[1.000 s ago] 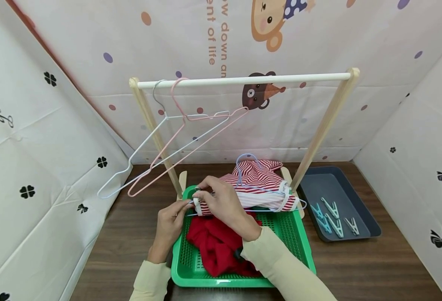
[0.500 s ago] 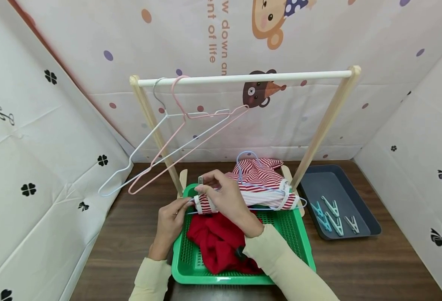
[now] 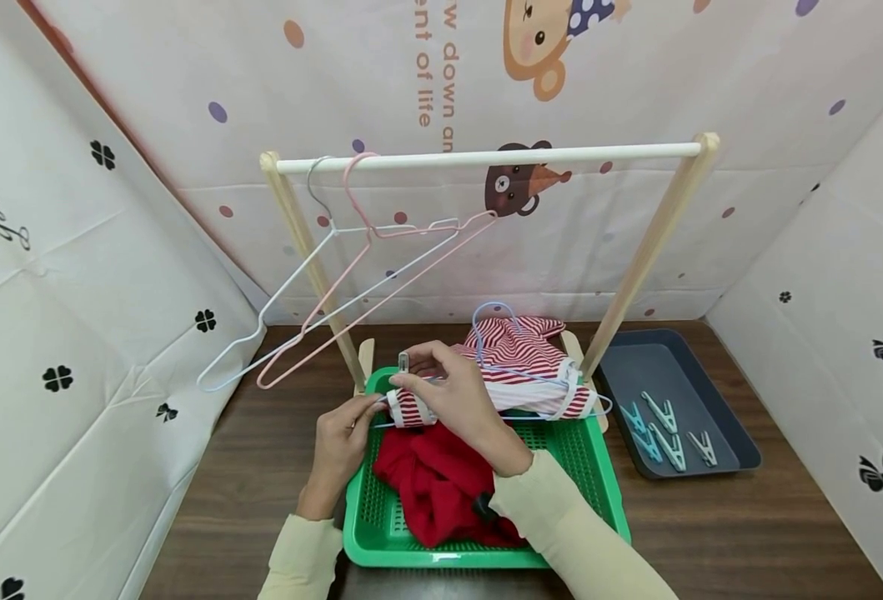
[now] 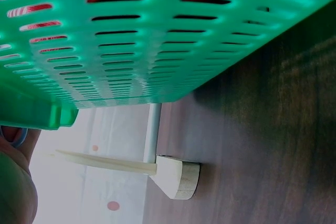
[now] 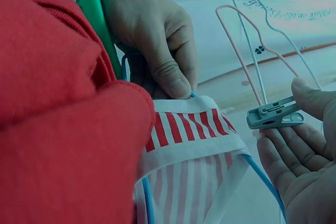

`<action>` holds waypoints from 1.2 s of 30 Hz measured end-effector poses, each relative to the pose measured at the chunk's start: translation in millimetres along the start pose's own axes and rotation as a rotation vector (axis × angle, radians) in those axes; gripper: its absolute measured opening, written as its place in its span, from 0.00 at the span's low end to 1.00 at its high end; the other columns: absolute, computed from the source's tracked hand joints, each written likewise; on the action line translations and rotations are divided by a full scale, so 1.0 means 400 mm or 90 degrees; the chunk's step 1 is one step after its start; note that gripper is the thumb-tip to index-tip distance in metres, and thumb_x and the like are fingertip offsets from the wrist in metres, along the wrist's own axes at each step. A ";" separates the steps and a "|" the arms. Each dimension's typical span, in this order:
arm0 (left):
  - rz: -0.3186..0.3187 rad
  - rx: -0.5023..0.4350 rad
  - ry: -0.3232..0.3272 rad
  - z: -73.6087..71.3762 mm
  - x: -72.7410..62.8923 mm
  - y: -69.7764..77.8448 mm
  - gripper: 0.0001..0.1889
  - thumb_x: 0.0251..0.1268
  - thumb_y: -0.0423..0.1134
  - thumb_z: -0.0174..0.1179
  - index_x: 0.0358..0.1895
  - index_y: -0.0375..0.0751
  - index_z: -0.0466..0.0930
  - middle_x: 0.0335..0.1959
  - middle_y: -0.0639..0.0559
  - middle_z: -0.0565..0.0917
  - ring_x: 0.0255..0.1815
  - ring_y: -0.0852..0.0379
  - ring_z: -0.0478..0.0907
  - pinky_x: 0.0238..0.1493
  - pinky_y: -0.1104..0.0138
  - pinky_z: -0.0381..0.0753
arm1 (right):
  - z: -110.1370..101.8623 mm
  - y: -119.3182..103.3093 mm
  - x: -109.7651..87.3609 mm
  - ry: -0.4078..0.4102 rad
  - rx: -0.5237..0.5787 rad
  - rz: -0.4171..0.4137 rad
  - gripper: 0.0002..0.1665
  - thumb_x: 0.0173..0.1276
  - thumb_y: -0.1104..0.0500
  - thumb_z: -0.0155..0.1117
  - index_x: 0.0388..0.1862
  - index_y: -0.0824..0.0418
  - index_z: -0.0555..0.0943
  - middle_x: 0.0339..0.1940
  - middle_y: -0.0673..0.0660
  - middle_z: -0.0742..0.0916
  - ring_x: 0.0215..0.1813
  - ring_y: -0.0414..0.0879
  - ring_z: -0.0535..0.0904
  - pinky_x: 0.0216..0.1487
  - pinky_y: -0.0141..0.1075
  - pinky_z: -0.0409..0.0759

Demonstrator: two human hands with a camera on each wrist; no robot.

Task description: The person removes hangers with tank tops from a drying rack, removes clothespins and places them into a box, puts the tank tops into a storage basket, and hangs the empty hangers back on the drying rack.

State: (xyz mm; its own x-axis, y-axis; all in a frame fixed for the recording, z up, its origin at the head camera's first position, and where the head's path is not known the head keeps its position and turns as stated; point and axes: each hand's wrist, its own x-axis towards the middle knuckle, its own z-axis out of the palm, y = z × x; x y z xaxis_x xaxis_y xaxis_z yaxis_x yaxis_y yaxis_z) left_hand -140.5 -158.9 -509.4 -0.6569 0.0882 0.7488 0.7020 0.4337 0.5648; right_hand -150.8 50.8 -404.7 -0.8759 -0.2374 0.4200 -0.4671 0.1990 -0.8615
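Note:
A red-and-white striped garment lies over the back of the green basket, fitted on a blue hanger. My left hand pinches the hanger's left end, right beside the garment's white-edged strap. Between thumb and fingers, my right hand holds a greyish clothespin just above that strap. In the right wrist view the clothespin is apart from the cloth. A red garment is bunched inside the basket under my right forearm. The left wrist view mostly shows the basket's slotted wall.
A wooden rack with a white rod stands behind the basket. From its left side hang a white hanger and a pink hanger. A dark tray with several clothespins sits to the right.
My right hand has lifted slightly off the strap and turned, bringing the clothespin upright into view. My left hand keeps its place on the hanger's end.

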 end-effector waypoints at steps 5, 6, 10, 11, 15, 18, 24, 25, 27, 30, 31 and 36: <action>-0.002 0.001 0.001 -0.003 -0.001 0.003 0.14 0.57 0.14 0.70 0.44 0.31 0.91 0.40 0.41 0.91 0.39 0.47 0.90 0.51 0.76 0.82 | -0.016 -0.002 -0.010 0.004 0.004 0.000 0.18 0.68 0.62 0.79 0.54 0.62 0.85 0.46 0.52 0.90 0.46 0.45 0.88 0.52 0.44 0.88; -0.003 0.002 0.002 -0.003 -0.001 0.003 0.14 0.57 0.14 0.70 0.44 0.31 0.91 0.40 0.42 0.91 0.39 0.47 0.90 0.51 0.76 0.83 | -0.020 -0.002 -0.011 0.005 0.005 0.000 0.18 0.68 0.62 0.79 0.54 0.61 0.85 0.46 0.52 0.90 0.47 0.45 0.87 0.52 0.44 0.88; -0.011 0.002 -0.001 -0.005 -0.003 0.003 0.14 0.58 0.15 0.70 0.44 0.32 0.91 0.41 0.42 0.92 0.40 0.47 0.90 0.52 0.75 0.83 | -0.039 -0.004 -0.018 0.009 0.008 -0.011 0.18 0.67 0.63 0.80 0.54 0.62 0.85 0.46 0.53 0.89 0.48 0.46 0.87 0.54 0.47 0.88; -0.011 0.002 -0.002 -0.004 -0.004 0.002 0.14 0.58 0.15 0.70 0.44 0.32 0.91 0.41 0.42 0.91 0.40 0.47 0.91 0.52 0.75 0.83 | -0.044 -0.005 -0.020 0.012 0.009 -0.017 0.19 0.67 0.64 0.80 0.54 0.62 0.85 0.46 0.53 0.90 0.48 0.46 0.88 0.54 0.47 0.88; -0.015 0.001 0.001 -0.004 -0.006 0.001 0.14 0.58 0.15 0.71 0.44 0.32 0.91 0.41 0.42 0.91 0.39 0.45 0.90 0.52 0.76 0.83 | -0.067 -0.005 -0.029 0.031 0.000 -0.025 0.18 0.66 0.65 0.80 0.53 0.62 0.85 0.45 0.54 0.90 0.48 0.47 0.88 0.54 0.45 0.87; -0.010 0.003 0.006 -0.004 -0.006 0.002 0.14 0.57 0.15 0.71 0.44 0.32 0.91 0.41 0.42 0.92 0.39 0.45 0.90 0.51 0.75 0.83 | -0.086 -0.005 -0.038 0.049 -0.005 -0.024 0.19 0.66 0.65 0.80 0.53 0.63 0.86 0.45 0.54 0.89 0.47 0.48 0.88 0.54 0.45 0.87; -0.003 0.008 0.009 -0.002 -0.004 0.003 0.14 0.57 0.16 0.71 0.44 0.33 0.91 0.41 0.43 0.92 0.39 0.46 0.91 0.49 0.72 0.85 | -0.130 -0.009 -0.059 0.091 -0.018 -0.019 0.20 0.65 0.66 0.81 0.54 0.63 0.85 0.45 0.55 0.89 0.47 0.48 0.88 0.54 0.39 0.87; -0.005 0.006 0.009 -0.002 -0.004 0.004 0.14 0.57 0.16 0.72 0.44 0.33 0.92 0.41 0.44 0.92 0.39 0.46 0.91 0.49 0.72 0.85 | -0.139 -0.009 -0.064 0.099 -0.019 -0.016 0.20 0.65 0.66 0.80 0.54 0.63 0.85 0.45 0.55 0.89 0.46 0.48 0.88 0.53 0.38 0.87; -0.004 0.007 0.010 -0.001 -0.002 0.005 0.14 0.57 0.16 0.72 0.44 0.33 0.91 0.41 0.44 0.92 0.39 0.46 0.91 0.49 0.73 0.85 | -0.156 -0.010 -0.072 0.117 -0.019 -0.004 0.19 0.65 0.66 0.80 0.54 0.63 0.86 0.45 0.55 0.89 0.46 0.48 0.87 0.52 0.35 0.86; -0.003 0.006 0.011 0.000 -0.001 0.006 0.14 0.57 0.16 0.72 0.44 0.33 0.91 0.41 0.44 0.92 0.38 0.46 0.91 0.48 0.73 0.85 | -0.182 -0.009 -0.081 0.143 -0.008 0.014 0.19 0.65 0.66 0.81 0.54 0.64 0.86 0.46 0.57 0.89 0.47 0.47 0.87 0.51 0.33 0.86; -0.003 0.005 0.011 0.000 0.000 0.007 0.14 0.57 0.16 0.72 0.44 0.33 0.91 0.41 0.44 0.92 0.38 0.46 0.91 0.48 0.73 0.85 | -0.191 -0.009 -0.083 0.151 -0.003 0.018 0.19 0.65 0.67 0.80 0.53 0.64 0.86 0.46 0.57 0.89 0.47 0.47 0.87 0.51 0.33 0.86; -0.005 0.001 0.011 0.002 0.001 0.006 0.14 0.57 0.16 0.71 0.44 0.33 0.91 0.41 0.44 0.92 0.39 0.46 0.91 0.48 0.73 0.85 | -0.230 -0.007 -0.092 0.187 0.002 0.016 0.19 0.66 0.71 0.78 0.54 0.67 0.85 0.48 0.61 0.88 0.47 0.43 0.86 0.53 0.30 0.84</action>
State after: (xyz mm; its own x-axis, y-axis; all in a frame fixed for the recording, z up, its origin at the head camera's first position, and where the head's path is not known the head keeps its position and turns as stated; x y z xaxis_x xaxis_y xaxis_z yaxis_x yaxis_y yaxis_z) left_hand -139.5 -157.3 -508.0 -0.6580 0.0697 0.7498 0.6961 0.4361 0.5703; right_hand -128.2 146.4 -391.5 -0.8851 0.0535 0.4623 -0.4444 0.1977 -0.8737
